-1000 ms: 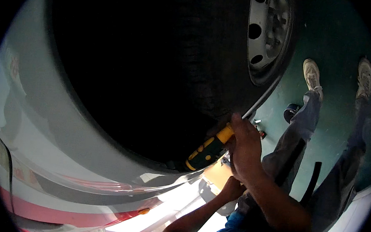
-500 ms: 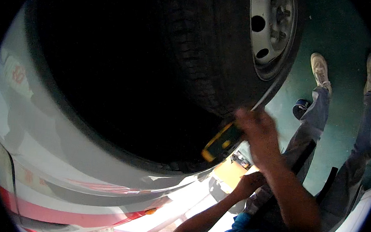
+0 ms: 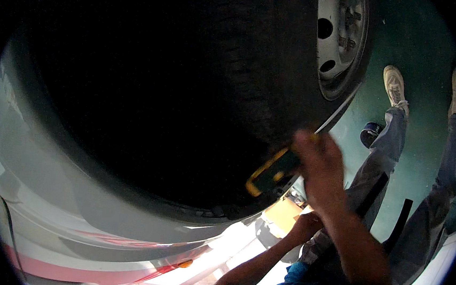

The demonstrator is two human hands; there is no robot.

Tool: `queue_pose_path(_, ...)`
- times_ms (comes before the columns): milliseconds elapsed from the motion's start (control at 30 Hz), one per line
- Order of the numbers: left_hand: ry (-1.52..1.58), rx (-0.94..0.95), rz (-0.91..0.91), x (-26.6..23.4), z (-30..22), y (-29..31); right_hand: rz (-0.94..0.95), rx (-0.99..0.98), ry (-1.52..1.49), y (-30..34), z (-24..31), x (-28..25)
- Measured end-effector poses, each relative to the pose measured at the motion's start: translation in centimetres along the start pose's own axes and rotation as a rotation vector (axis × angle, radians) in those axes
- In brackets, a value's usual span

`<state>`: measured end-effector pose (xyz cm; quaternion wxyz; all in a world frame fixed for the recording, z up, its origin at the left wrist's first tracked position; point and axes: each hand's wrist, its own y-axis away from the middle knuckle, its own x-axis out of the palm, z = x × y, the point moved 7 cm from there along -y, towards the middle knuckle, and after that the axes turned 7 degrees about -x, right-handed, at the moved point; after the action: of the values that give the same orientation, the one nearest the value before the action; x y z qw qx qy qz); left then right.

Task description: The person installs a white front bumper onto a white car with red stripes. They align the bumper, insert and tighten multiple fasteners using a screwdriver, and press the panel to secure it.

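Note:
My right hand point(image 3: 320, 166) is wrapped round a dark cordless power tool point(image 3: 276, 174) with yellow trim. It is slightly blurred. The tool's broad lower end points down and left, in front of the black wheel arch, while its front end is hidden by my fingers. Just above this hand is the tyre point(image 3: 275, 92) of a vehicle wheel with a silver steel rim point(image 3: 329, 48). Below my right wrist, my left hand point(image 3: 307, 225) is closed near my thigh. My right forearm partly covers its fingers, so what they hold, if anything, cannot be made out.
A white car body point(image 3: 99, 207) with a red stripe curves round the wheel arch at left and below. On the green floor point(image 3: 419, 157) lies a dark round object point(image 3: 370, 134) beside my lower leg. A tan box-like thing point(image 3: 284, 214) stands behind my left hand.
My view has shifted slightly, so the wheel and car body sit a little differently. My right hand still grips the tool against nearly the same spot. My left hand has hardly moved.

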<state>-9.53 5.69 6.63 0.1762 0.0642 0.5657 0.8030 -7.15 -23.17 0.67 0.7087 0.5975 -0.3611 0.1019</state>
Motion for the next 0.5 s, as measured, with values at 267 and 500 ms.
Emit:
queue_pose_path(267,0.014,0.209,-0.028,0.2,-0.9,-0.3,-0.211,-0.342,0.163,-1.9,3.5,-6.3)
queue_pose_path(500,-0.169,0.124,-0.064,0.8,1.0,-0.5,0.081,-0.058,0.222,0.5,0.5,1.3)
